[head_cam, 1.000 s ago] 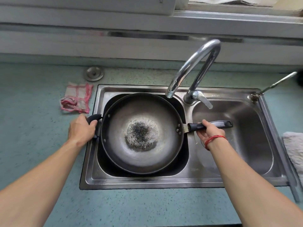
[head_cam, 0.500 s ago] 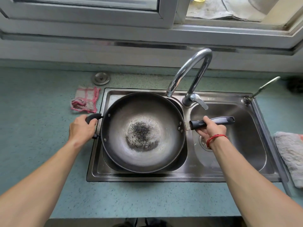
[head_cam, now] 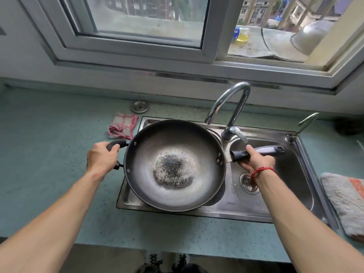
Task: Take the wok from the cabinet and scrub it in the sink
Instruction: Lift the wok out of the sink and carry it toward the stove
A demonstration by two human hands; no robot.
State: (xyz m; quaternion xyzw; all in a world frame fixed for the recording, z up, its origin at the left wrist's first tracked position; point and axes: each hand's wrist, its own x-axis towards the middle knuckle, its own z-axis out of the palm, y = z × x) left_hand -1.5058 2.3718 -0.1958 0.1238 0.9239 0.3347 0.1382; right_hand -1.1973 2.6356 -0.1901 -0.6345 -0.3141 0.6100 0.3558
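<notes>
Over the left side of the sink (head_cam: pixel 246 213), the left hand (head_cam: pixel 102 158) curled round the loop handle (head_cam: pixel 118 143) and the right hand (head_cam: pixel 256 160) wrapped the long handle (head_cam: pixel 264 150); the wok (head_cam: pixel 173 164) lay between them, bowl up, its long axis running left to right.

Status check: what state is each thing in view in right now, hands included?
Dark round metal wok: upright over the steel sink's left basin, burnt patch at centre.
Left hand: grips the wok's short loop handle.
Right hand: grips the long black handle.
Chrome gooseneck faucet: no water running.
Red-checked cloth: crumpled on the teal counter.
</notes>
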